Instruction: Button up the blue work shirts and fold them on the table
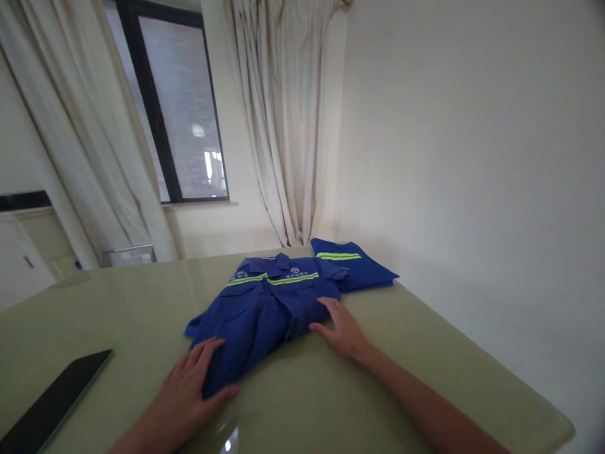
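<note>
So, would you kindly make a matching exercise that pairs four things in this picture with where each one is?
Things
1. Left hand
2. Right hand
3. Dark flat object
4. Folded blue garment

Places
A. On the table, at the lower left of the picture
B. By the near right edge of the collared shirt
C. Partly hidden behind the collared shirt
D. At the near left corner of the collared shirt

Right pairs: 1-D, 2-B, 3-A, 4-C
</note>
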The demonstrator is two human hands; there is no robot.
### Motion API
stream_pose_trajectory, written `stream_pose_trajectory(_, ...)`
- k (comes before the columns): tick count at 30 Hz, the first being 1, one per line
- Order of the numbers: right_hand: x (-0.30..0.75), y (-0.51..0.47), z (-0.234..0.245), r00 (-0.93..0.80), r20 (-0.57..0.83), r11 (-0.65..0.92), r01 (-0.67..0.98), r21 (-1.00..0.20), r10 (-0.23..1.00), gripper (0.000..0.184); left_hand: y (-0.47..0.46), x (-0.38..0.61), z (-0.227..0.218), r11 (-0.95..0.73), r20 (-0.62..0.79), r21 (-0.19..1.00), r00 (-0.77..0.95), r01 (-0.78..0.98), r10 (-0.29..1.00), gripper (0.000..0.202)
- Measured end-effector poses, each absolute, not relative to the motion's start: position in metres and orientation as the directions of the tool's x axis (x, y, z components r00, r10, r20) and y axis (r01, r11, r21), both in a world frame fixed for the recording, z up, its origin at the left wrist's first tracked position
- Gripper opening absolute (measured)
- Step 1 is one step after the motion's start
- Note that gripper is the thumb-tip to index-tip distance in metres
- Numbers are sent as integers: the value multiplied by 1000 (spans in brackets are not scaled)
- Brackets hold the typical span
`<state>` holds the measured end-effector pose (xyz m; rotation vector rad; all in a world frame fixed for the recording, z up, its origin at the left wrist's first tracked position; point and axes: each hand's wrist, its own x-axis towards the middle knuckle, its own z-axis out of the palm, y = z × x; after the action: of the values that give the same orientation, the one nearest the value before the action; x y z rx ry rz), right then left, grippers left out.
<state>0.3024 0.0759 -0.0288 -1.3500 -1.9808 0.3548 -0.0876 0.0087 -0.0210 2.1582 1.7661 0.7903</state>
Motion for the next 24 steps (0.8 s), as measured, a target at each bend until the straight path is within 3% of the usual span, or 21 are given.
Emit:
stream_pose_trajectory(2,296,71,-32,-330,350,461,783,-418,877,63,-8,-97,-39,-190,214,448,101,874,972,69)
stream_pose_trajectory(5,285,81,-19,-361,284,435,859,-269,888,21,-10,-106,-30,-108,201,532,-2,840,980,47)
stream_pose_trajectory(7,279,96,-1,-281,352,394,866,-309,893,18,-2,-108,-3,-104,186,675,-32,730,982,40)
stream_pose_trajectory(9,274,114,20,-146,490,386,814,-435,859,21,8,-111,31,-77,143,824,-75,561,987,43)
stream_pose_trajectory(11,268,129,39,-26,611,434,729,-530,791,22,19,-114,62,-41,133,884,-166,466,977,49)
stream_pose_trajectory(14,262,142,54,-18,682,540,626,-563,731,29,36,-115,81,1,333,728,-354,686,874,49)
stream_pose_trajectory(17,260,134,42,-78,621,547,569,-615,780,51,45,-99,64,-71,532,475,-222,877,817,43)
stream_pose_trajectory(21,263,92,3,-250,504,548,560,-621,827,85,38,-61,12,-301,344,325,185,897,921,50)
stream_pose_trajectory(24,260,54,-19,-498,365,615,586,-527,787,101,34,-46,-16,-220,304,187,157,957,940,49)
